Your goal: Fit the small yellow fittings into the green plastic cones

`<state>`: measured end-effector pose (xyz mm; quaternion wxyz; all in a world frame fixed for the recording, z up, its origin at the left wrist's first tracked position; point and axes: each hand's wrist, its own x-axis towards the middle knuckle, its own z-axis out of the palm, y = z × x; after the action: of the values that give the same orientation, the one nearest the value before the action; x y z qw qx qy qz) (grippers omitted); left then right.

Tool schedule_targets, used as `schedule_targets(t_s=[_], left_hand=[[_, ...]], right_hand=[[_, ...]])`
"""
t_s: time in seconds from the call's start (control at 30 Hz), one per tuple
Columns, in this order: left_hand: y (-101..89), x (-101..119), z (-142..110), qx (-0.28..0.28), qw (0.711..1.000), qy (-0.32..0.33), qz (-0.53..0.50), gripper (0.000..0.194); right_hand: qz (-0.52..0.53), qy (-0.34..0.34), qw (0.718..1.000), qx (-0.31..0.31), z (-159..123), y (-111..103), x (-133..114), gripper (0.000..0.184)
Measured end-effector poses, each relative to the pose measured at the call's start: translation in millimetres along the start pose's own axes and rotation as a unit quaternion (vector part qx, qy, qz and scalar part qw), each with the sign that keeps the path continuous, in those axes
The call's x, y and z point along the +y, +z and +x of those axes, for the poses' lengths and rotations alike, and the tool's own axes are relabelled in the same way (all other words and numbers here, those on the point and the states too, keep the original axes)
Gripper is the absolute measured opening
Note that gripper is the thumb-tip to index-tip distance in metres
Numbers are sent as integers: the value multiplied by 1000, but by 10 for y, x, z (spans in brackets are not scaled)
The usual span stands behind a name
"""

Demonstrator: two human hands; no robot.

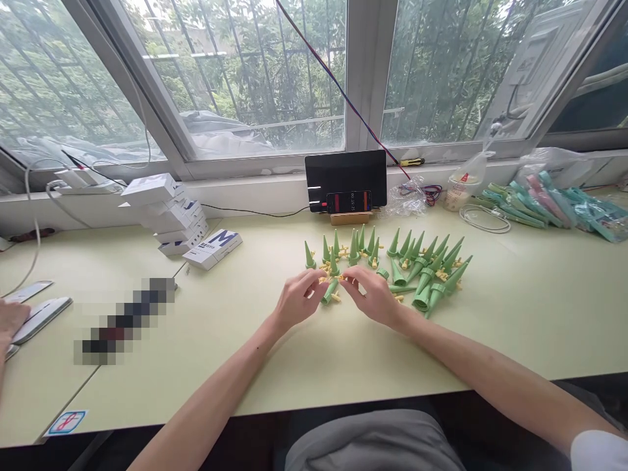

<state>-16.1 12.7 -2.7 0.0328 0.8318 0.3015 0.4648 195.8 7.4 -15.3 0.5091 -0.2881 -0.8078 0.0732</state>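
Note:
Both my hands are over the table among green cone-shaped plastic spikes. My left hand (300,296) is closed in a pinch, with a bit of yellow showing at its fingertips. Facing it, my right hand (371,296) pinches a small yellow plastic piece (341,278). A narrow gap separates the two sets of fingertips. One green spike (330,292) lies on its side beneath them. Upright spikes (364,239) stand just beyond, with small yellow T-shaped pieces scattered around. More spikes (424,278) lie in a heap right of my right hand.
A phone (349,201) showing a timer leans on a black tablet (346,171) at the back. White boxes (174,219) are stacked back left. Bagged green and pink items (559,199) lie back right. Another person's hand (12,319) is at the far left.

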Motion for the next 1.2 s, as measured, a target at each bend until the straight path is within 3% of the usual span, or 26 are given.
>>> schedule_targets(t_s=[0.17,0.53,0.67,0.83,1.2], left_hand=[[10,105,23,-23,999,48,6,7],[42,127,20,-35,999,7,20,22],[42,127,21,-33,999,-1,18,23],[52,107,6,-38,999,-8,21,26],[58,106,-6,-44,999,-3,1,28]], right_hand=[[33,-16,999,-19,-81,44,-126,8],[22,22,1000,-4,-120,76,-83,10],[24,31,999,-26,-119,57,-107,13],[24,16,998,-58,-126,44,-117,18],[17,17,998,-50,-123,55,-96,13]])
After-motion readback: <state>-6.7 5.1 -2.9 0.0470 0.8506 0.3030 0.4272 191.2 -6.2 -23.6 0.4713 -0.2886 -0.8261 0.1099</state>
